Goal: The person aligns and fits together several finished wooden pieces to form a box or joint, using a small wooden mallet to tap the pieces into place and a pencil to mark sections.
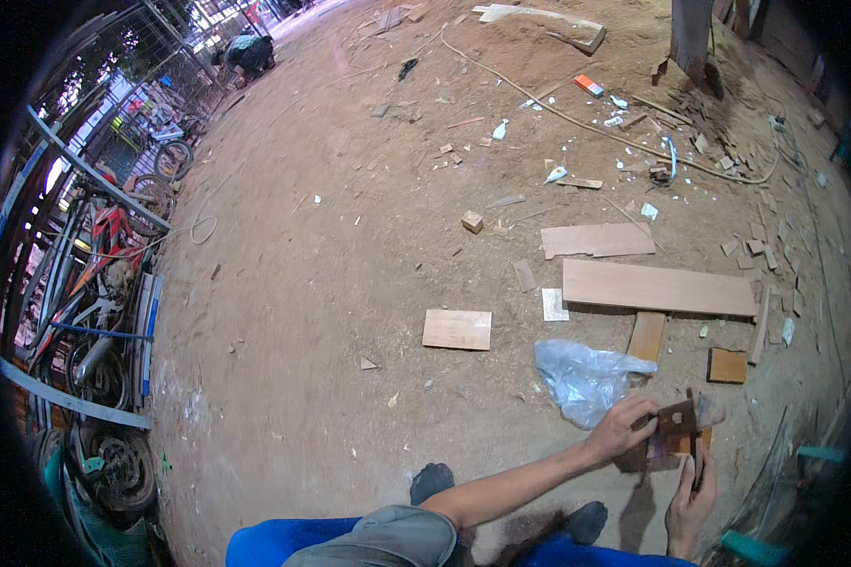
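Observation:
At the lower right, my left hand [624, 427] is closed on the left edge of a small dark brown wooden piece [676, 419] with a light spot on its face. My right hand [690, 506], closed with thumb and fingers upward, grips the piece's lower right side, where a narrow upright strip shows. Whether the strip and the flat part are joined I cannot tell. A lighter brown block shows just below the dark face, partly hidden by the hands. Beside my left hand lies a crumpled clear plastic bag [581, 383].
A long board [657, 287] lies beyond the bag, with a thinner plank [598, 240] behind it. A small rectangular board [457, 330] and a square block [727, 366] rest on the dirt. A hose [577, 118] curves across farther back. Bicycles and metal bars line the left; a post [692, 38] stands far right.

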The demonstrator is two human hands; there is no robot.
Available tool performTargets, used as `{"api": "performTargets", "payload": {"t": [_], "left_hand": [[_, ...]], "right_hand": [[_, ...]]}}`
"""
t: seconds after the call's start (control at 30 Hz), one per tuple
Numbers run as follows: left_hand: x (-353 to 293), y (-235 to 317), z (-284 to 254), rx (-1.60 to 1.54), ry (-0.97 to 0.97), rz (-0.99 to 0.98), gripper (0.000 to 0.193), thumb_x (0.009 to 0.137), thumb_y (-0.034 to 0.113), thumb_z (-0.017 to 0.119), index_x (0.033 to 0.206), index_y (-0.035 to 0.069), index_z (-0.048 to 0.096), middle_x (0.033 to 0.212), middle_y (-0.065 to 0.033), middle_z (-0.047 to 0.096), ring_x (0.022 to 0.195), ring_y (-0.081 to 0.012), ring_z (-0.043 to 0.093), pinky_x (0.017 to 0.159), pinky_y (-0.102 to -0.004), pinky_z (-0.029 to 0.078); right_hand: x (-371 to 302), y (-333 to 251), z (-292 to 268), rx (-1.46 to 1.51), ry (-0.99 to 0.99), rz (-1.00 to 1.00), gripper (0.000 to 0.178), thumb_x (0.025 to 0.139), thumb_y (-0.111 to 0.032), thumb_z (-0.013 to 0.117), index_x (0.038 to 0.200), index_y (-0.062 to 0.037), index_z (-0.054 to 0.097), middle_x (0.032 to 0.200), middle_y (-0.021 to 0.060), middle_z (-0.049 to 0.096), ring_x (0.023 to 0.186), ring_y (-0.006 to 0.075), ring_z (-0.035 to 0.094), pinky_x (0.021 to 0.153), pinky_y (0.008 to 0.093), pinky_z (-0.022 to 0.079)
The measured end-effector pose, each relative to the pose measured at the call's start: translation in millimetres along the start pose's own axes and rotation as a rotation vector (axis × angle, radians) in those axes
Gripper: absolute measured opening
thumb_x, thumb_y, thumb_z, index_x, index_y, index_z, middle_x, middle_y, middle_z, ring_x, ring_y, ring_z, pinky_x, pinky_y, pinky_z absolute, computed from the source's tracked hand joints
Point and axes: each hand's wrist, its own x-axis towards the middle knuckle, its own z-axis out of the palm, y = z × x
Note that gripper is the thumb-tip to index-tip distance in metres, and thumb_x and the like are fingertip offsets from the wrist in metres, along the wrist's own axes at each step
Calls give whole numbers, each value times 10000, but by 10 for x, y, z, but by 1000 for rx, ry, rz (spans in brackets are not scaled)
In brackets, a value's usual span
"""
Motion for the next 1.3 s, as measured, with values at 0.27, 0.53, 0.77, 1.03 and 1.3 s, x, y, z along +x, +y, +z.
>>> {"api": "performTargets", "payload": {"t": [0.27,0.53,0.77,1.03,1.3], "left_hand": [[45,60,-46,-52,-47,-31,294,886,67,698,1167,37,620,1226,-151,639,1164,-362,613,983,-436,499],[55,95,-65,-65,-31,-42,272,889,79,703,1144,35,620,1223,-149,642,1174,-356,611,994,-433,494],[-32,33,-105,-26,-21,-29,239,906,102,708,1123,37,633,1195,-146,660,1139,-355,631,972,-431,510],[54,139,116,15,-12,-127,242,855,129,739,1075,57,668,1106,-161,679,1078,-370,642,962,-434,509],[174,125,-104,5,150,-29,126,855,58,770,962,33,709,1026,-126,729,963,-264,709,852,-364,557]], "right_hand": [[-34,102,7,-76,32,-20,330,1076,-146,487,1300,83,568,1169,225,650,1092,288,631,943,372,486],[12,111,3,3,-15,33,336,1084,-141,475,1317,84,564,1233,207,643,1135,269,620,979,365,472],[-20,6,42,17,-45,117,324,1081,-141,487,1291,89,574,1217,211,649,1122,264,626,964,366,478],[-9,219,-116,15,45,29,319,1058,-107,521,1311,77,583,1208,224,671,1109,273,648,956,370,489],[60,119,-152,39,113,123,268,1013,-120,619,1235,29,639,1006,132,704,910,159,652,811,305,518]]}}
